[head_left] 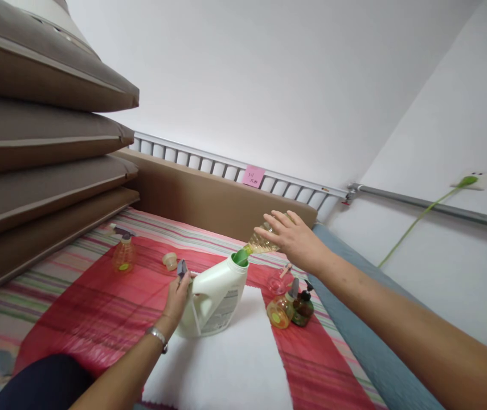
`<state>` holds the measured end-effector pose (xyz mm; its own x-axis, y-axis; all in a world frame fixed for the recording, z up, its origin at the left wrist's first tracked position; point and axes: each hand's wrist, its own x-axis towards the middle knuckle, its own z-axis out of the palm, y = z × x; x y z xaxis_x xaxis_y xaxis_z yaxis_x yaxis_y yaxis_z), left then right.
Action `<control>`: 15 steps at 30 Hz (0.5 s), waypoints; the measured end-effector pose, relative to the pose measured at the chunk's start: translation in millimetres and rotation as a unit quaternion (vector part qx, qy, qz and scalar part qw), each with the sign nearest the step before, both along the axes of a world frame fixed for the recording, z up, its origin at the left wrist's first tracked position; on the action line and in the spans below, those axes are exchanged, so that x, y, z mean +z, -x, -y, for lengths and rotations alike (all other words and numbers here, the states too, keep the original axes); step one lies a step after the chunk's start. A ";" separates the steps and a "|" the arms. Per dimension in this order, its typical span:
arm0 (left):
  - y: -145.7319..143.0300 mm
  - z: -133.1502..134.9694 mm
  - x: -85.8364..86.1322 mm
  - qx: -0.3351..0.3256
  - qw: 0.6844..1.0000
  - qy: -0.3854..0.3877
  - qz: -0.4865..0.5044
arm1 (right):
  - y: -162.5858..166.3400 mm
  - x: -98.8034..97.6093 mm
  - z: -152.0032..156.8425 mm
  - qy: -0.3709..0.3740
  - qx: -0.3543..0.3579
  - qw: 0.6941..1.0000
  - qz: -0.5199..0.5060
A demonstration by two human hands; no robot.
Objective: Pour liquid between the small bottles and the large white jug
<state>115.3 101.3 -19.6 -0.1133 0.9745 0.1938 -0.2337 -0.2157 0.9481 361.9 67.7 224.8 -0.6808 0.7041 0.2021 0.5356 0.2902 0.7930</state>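
Note:
A pale green-white jug (213, 299) stands slightly tilted over a white sheet, its green-rimmed mouth (240, 258) pointing up to the right. My left hand (178, 296) is closed at the jug's back side, with a grey pump head (182, 267) sticking up from the fingers; the palm side is hidden. My right hand (288, 236) grips a clear ribbed bottle (261, 241) tipped sideways, neck down at the jug's mouth. Whether liquid is flowing cannot be made out.
Right of the sheet (243, 370) stand a yellowish pump bottle (280, 311), a dark green pump bottle (303, 310) and a pink bottle (279, 279). At left are another pump bottle (124, 253) and a cream cap (170, 261). Stacked cushions (46, 136) rise on the left.

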 end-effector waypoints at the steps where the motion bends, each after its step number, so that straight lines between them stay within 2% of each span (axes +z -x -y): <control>1: -0.1 0.3 0.9 0.003 1.000 0.000 0.000 | -0.4 -0.1 0.4 0.000 0.001 1.000 -0.005; 6: -0.1 -0.9 0.2 0.017 1.000 0.003 0.004 | -4.8 -2.1 3.5 0.005 -0.003 1.000 -0.028; 10: -0.3 -3.0 -3.7 0.019 1.000 0.007 0.016 | -14.1 -8.0 5.7 0.015 -0.028 0.993 -0.112; 12: -0.9 -3.2 -4.2 0.017 1.000 0.008 0.023 | -20.8 -14.5 6.3 0.048 -0.041 0.974 -0.219; 15: -2.3 -2.8 -3.8 0.022 0.999 0.015 0.027 | -31.6 -30.5 8.9 0.088 -0.053 0.918 -0.382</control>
